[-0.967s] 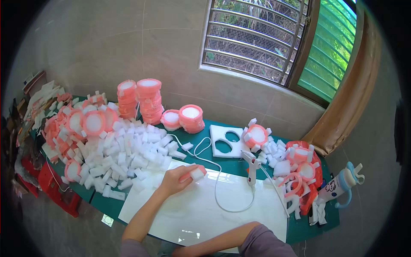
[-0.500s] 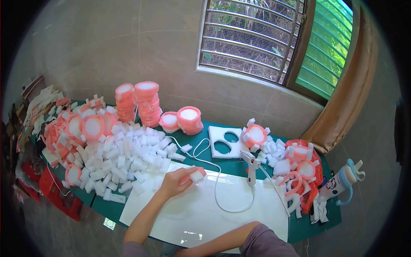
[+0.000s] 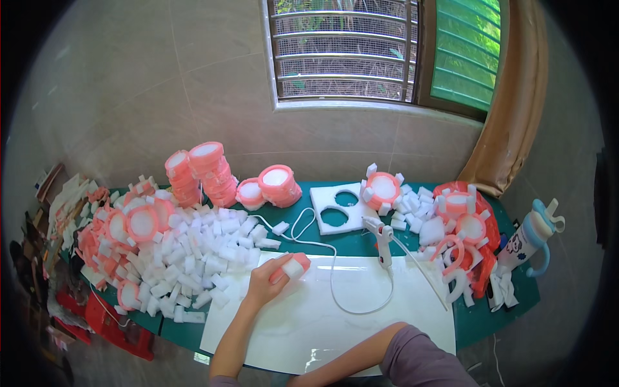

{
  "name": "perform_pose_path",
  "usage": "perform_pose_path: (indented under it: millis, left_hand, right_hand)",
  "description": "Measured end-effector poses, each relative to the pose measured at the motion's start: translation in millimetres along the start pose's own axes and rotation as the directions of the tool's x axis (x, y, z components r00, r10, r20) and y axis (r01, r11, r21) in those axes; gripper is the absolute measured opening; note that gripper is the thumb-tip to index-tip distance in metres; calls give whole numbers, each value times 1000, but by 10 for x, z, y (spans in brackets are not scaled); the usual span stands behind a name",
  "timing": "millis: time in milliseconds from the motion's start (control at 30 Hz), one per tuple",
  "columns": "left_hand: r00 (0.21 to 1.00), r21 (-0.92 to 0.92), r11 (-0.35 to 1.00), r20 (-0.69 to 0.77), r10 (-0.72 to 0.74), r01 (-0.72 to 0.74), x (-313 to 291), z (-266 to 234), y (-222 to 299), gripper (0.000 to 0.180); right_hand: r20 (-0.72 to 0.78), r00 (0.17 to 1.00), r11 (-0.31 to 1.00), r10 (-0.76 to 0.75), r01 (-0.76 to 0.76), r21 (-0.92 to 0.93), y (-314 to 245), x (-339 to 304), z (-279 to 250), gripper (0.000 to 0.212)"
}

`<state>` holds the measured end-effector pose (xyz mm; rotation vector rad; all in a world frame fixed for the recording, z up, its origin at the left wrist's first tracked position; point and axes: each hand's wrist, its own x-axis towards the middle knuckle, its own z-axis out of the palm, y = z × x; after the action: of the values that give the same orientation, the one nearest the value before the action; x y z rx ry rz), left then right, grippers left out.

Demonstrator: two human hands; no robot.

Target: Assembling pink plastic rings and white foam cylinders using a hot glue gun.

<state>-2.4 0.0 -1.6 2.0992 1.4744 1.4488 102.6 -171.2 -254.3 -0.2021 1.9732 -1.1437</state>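
Observation:
My left hand (image 3: 265,281) is closed round a pink foam ring (image 3: 300,260) with a white foam block on it, just above the glossy white board (image 3: 361,329). The fingers hide part of the ring. Only my right forearm (image 3: 351,353) shows, slanting across the board's near edge; the hand itself lies beyond the lower edge of the picture. A white glue gun (image 3: 383,246) stands on the board's far right part, its white cord looping over the board.
Left of the board lies a heap of white foam blocks (image 3: 193,258) beside pink foam rings (image 3: 142,222). Stacked pink rings (image 3: 216,174) stand by the wall. A white foam sheet (image 3: 320,200) has two round holes. A bottle (image 3: 525,238) and red bag (image 3: 483,271) sit at right.
My view has shifted, so the table appears moved in the picture. The foam ring in my left hand is turned and shows more pink. My right hand stays out of sight.

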Motion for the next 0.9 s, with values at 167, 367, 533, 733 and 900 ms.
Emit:
perform_pose_path:
  millis: [167, 367, 533, 733, 900]
  left_hand:
    - [1000, -17, 1000, 5, 13, -13, 40, 39, 7, 41]
    - [1000, 0, 1000, -1, 6, -6, 15, 17, -3, 41]
    - [1000, -3, 1000, 2, 13, -13, 20, 33, -19, 41]
    - [1000, -2, 1000, -12, 22, -22, 9, 26, -25, 41]
    - [1000, -2, 1000, -6, 28, -28, 12, 26, -15, 41]
  right_hand:
    - [-65, 989, 985, -131, 123, -117, -31, 108, -60, 21]
    - [-81, 961, 932, -266, 235, -277, 71, 181, -32, 21]
    - [-80, 929, 866, -360, 301, -399, 175, 282, -1, 21]
    - [-46, 882, 753, -469, 372, -542, 330, 322, 64, 21]
    - [-2, 834, 639, -552, 421, -644, 468, 347, 124, 21]
